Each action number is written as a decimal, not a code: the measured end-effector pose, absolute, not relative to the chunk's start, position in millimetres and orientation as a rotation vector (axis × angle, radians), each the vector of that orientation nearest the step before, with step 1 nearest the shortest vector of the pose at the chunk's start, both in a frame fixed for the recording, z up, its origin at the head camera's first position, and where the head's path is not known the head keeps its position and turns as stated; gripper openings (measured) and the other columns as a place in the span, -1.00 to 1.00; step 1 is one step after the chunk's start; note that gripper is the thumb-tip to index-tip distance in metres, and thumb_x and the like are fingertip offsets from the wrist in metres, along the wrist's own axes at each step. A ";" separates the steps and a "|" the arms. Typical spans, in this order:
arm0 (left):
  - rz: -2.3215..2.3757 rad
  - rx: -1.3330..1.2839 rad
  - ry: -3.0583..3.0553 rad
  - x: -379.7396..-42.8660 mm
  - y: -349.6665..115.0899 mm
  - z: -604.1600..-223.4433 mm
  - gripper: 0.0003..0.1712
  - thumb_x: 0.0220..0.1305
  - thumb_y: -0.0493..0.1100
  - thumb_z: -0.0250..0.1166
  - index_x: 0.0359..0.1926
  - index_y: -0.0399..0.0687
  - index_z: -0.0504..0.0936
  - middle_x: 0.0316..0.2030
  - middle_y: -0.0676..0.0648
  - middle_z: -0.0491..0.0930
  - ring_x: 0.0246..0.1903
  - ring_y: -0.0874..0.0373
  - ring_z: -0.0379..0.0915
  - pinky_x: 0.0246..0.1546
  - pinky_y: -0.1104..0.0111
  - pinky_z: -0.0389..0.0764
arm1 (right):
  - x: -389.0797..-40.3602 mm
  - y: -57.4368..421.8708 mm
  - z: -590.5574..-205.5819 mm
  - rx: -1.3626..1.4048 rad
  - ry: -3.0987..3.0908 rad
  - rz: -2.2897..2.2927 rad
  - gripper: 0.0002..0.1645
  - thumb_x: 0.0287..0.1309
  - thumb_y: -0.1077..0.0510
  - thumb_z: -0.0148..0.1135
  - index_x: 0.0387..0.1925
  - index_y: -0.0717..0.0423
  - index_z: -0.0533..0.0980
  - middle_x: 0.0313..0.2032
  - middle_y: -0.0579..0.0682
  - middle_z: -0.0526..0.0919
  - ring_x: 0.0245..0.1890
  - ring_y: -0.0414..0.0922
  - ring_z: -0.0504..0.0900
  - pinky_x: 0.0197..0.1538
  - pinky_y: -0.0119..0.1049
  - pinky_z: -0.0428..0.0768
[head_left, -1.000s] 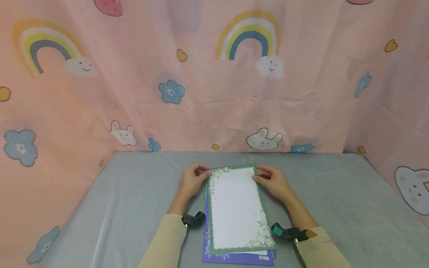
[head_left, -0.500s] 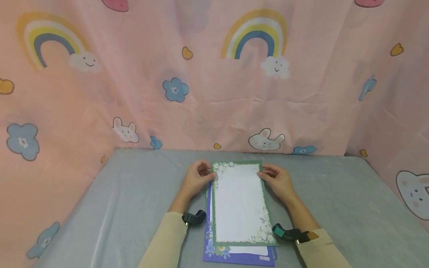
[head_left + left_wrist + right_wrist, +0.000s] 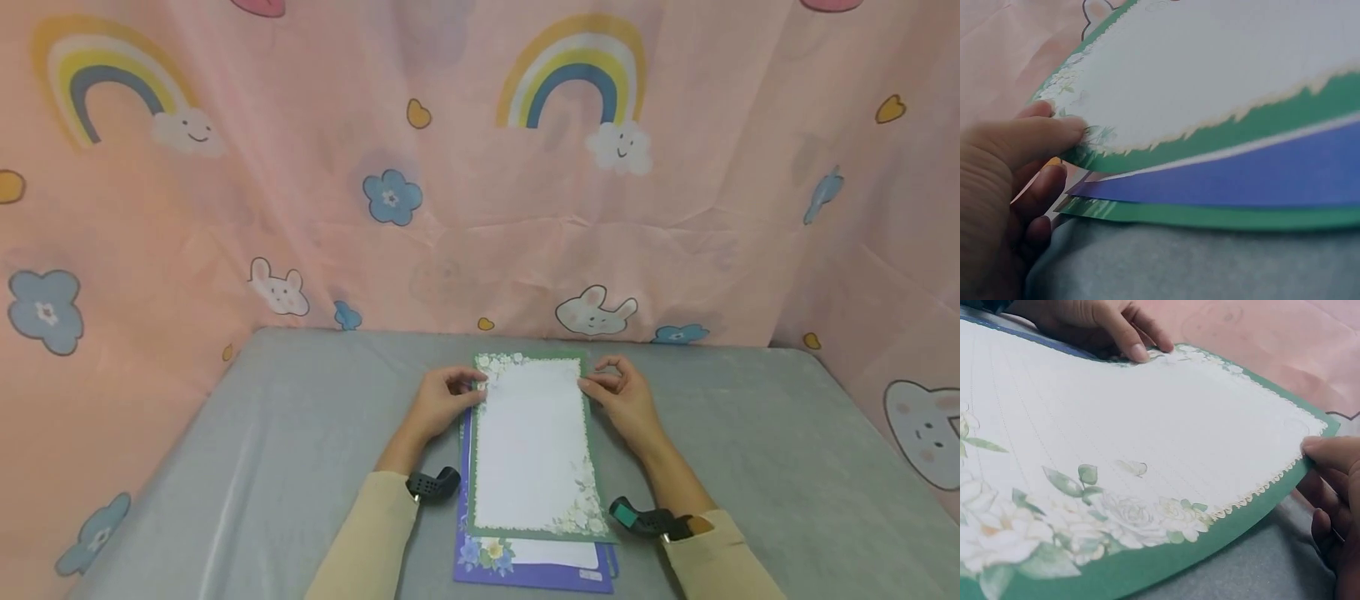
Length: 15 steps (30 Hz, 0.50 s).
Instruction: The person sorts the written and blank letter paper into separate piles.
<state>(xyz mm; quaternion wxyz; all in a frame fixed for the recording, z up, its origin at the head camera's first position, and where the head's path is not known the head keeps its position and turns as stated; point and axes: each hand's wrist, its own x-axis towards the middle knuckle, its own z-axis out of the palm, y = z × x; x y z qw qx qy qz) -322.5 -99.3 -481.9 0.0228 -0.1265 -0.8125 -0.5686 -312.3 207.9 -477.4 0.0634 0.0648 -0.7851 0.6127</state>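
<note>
A green-bordered sheet of writing paper (image 3: 532, 450) with white flowers in its corners lies uppermost, its far part lifted off the sheets below. My left hand (image 3: 444, 402) pinches its left edge near the far corner, thumb on top. Across from it, my right hand (image 3: 621, 398) pinches the right edge between thumb and fingers. Beneath is a purple-bordered sheet (image 3: 540, 575) with blue and yellow flowers, showing along the near and left sides. In the left wrist view another green-edged sheet (image 3: 1229, 216) lies under the purple one.
The sheets rest on a grey cloth-covered table (image 3: 315, 467). A pink curtain (image 3: 465, 192) printed with rainbows, rabbits and flowers hangs behind the table and along both sides. Black wrist cameras sit at the left wrist (image 3: 433, 485) and the right wrist (image 3: 648, 518).
The green-bordered sheet has moved away from me, both hands still on it, and more of the purple-bordered sheet shows at the near end.
</note>
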 end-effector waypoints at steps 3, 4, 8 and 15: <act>-1.765 -0.318 -2.500 -323.4 -99.1 -482.0 -0.78 0.16 -0.26 0.48 -0.13 -0.08 0.78 -0.29 -0.11 0.70 -0.38 0.24 0.47 -0.30 0.43 0.51 | -312.2 208.4 -478.2 0.304 -2.407 1.799 -0.67 0.24 0.19 0.39 -0.08 0.32 0.52 -0.37 -0.38 0.74 -0.29 -0.39 0.65 -0.21 -0.48 0.57; -1.773 -0.300 -2.490 -323.5 -99.2 -482.0 -0.78 0.16 -0.26 0.48 -0.14 -0.09 0.78 -0.26 -0.12 0.71 -0.38 0.24 0.47 -0.31 0.43 0.51 | -312.1 208.6 -478.4 0.344 -2.427 1.773 -0.70 0.23 0.19 0.39 -0.09 0.30 0.56 -0.34 -0.30 0.76 -0.30 -0.38 0.65 -0.20 -0.48 0.58; -1.809 -0.259 -2.442 -324.0 -99.9 -480.5 -0.78 0.16 -0.26 0.48 -0.13 -0.10 0.77 -0.17 -0.16 0.72 -0.37 0.24 0.49 -0.33 0.44 0.52 | -311.2 209.3 -478.5 0.430 -2.523 1.703 -0.69 0.24 0.16 0.39 -0.02 0.22 0.64 -0.17 0.08 0.80 -0.28 -0.36 0.69 -0.15 -0.45 0.62; -1.819 -0.336 -2.416 -323.4 -99.5 -479.2 -0.79 0.17 -0.24 0.48 -0.15 -0.12 0.79 -0.14 -0.18 0.76 -0.36 0.28 0.54 -0.29 0.48 0.54 | -312.0 210.7 -476.3 0.318 -2.547 1.757 -0.65 0.24 0.14 0.39 0.01 0.23 0.64 -0.22 -0.14 0.76 -0.38 -0.35 0.65 -0.39 -0.43 0.54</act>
